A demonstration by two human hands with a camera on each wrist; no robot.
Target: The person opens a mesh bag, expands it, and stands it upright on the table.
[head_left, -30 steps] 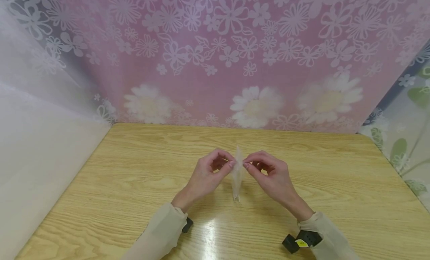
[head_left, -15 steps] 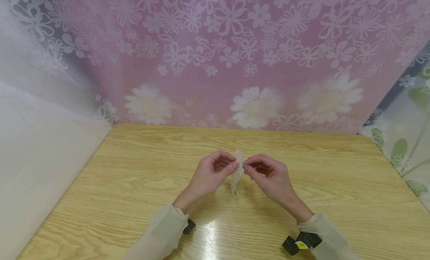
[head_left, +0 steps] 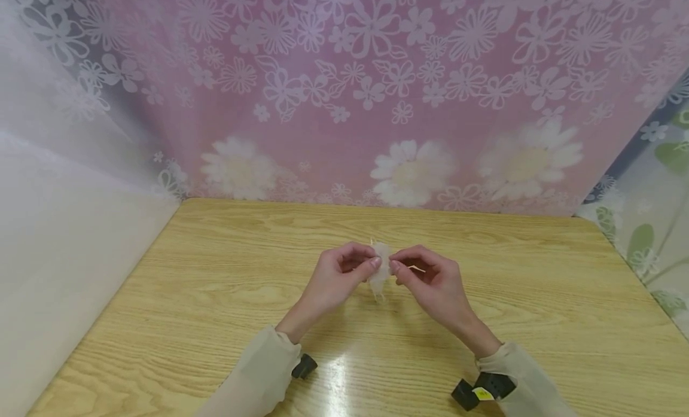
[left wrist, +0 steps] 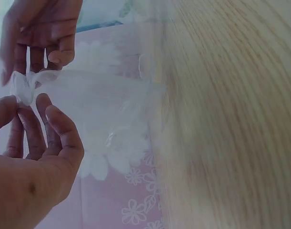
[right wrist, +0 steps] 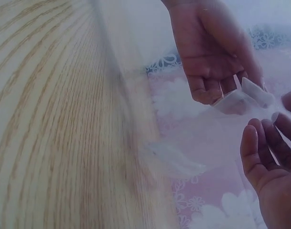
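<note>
A thin, translucent piece of plastic, probably a small bag (head_left: 380, 279), hangs between my two hands above the wooden table. My left hand (head_left: 332, 280) pinches its upper edge between thumb and fingertips. From the other side, my right hand (head_left: 440, 286) pinches the same edge, its fingertips close to the left ones. Seen from the left wrist, the plastic (left wrist: 102, 98) is gathered at the fingertips and spreads out loose below them. A folded rim (right wrist: 257, 93) shows at the fingers in the right wrist view. Its exact shape is hard to make out.
The wood-grain table (head_left: 215, 321) reaches to a pink flowered curtain (head_left: 323, 130) at the back. A whitish sheet (head_left: 70, 225) hangs on the left, and a leaf-patterned cloth (head_left: 662, 225) on the right. Black wrist straps (head_left: 495, 384) sit by the sleeves.
The lower end of the plastic has risen toward the hands, and its top looks more crumpled and spread. Both hands stay nearly in place, with small shifts of the fingers.
</note>
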